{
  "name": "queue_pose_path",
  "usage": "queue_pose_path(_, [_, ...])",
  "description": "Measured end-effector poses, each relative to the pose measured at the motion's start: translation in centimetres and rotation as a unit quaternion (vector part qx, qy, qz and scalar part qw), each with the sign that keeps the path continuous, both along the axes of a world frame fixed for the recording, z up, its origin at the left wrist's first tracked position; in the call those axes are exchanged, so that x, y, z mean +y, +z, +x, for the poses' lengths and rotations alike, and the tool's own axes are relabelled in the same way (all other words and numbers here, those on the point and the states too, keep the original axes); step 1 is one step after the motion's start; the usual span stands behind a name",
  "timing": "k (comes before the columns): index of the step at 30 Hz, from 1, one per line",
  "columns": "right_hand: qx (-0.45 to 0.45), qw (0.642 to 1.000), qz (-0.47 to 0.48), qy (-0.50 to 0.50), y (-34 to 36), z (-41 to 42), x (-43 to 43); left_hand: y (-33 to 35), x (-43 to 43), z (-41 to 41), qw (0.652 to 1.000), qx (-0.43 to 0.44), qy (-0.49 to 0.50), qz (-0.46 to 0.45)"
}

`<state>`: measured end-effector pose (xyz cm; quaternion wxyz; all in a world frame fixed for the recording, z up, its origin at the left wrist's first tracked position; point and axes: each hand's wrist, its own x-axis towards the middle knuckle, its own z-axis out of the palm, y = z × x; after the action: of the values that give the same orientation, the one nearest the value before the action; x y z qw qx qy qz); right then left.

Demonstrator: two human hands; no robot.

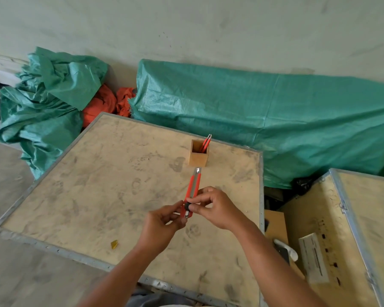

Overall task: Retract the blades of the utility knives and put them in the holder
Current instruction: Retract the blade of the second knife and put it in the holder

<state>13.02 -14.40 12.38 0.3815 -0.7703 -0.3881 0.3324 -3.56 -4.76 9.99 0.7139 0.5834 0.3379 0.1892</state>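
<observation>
Two hands are working one knife [193,191] above the counter [98,185], and on the far left of it nothing but a small yellow scrap [114,244] is lying near the front edge. Moving right, the left hand [164,224] is pinching the knife's butt end, fingers [177,210] closed narrow around the red body. Just beside it the right hand [213,207] is closing thumb and forefinger on the black slider. Its blade tip [197,170] is showing, pointing at the holder [198,155], which is standing just beyond with another knife [206,142] leaning inside. It looks light and stiff, smooth plastic that could slip, so the flat sides of the handle are the safe place to grip, well clear of that sharp, brittle tip.
</observation>
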Motion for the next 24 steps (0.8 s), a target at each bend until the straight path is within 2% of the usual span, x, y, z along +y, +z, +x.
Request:
queue_pose_path(4, [-0.014, 1.0, 0.02, -0.001, 0.5, 0.2, -1.0, 0.4, -0.3, 0.7, 1.0, 0.008, -0.008, 0.016])
queue_pose_path(9, [-0.072, 0.992, 0.069, -0.072, 0.7, -0.2, -1.1, 1.2, -0.4, 1.4, 0.999, 0.007, -0.009, 0.043])
queue_pose_path(14, [-0.04, 0.993, 0.091, -0.06, 0.9, 0.3, -1.2, 1.9, -0.1, 2.1, 0.998, 0.004, -0.012, 0.061])
queue_pose_path(19, [-0.07, 0.985, 0.097, -0.123, 0.7, 0.4, -0.5, 2.3, 0.1, 2.7, 0.997, 0.004, -0.016, 0.08])
queue_pose_path(24, [-0.038, 0.988, 0.12, -0.092, 0.6, 1.3, -0.3, 2.2, 0.8, 3.5, 0.996, 0.006, -0.013, 0.092])
